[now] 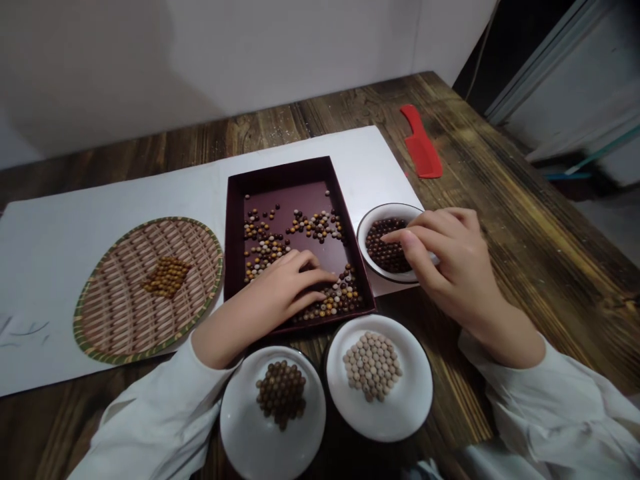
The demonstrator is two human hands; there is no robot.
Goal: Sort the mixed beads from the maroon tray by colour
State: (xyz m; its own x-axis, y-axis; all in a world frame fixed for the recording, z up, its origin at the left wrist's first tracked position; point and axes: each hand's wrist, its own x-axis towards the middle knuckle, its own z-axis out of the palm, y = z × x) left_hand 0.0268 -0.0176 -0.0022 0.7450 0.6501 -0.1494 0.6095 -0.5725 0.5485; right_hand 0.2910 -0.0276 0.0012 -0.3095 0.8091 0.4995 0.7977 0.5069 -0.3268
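Note:
My left hand (295, 283) reaches into a dark red tray (300, 193), fingers spread and resting among mixed brown, yellow and pale beads (345, 293). No bead shows gripped in it. Over the right side of a white bowl (367, 263) hangs my right hand (445, 253). Its index finger stretches past the thumb above the dark brown beads (387, 248) in that bowl; the hand is open, with no bead visible between the fingers. More mixed beads (317, 225) lie loose in the tray's middle and left part.
Nearest me stand a white dish (265, 447) of olive-brown beads and another white dish (415, 407) of pale beads. A round woven mat (115, 293) bears yellow-brown beads (167, 277) at left. White paper (65, 220) covers part of the wooden table; a red comb (423, 150) lies beyond.

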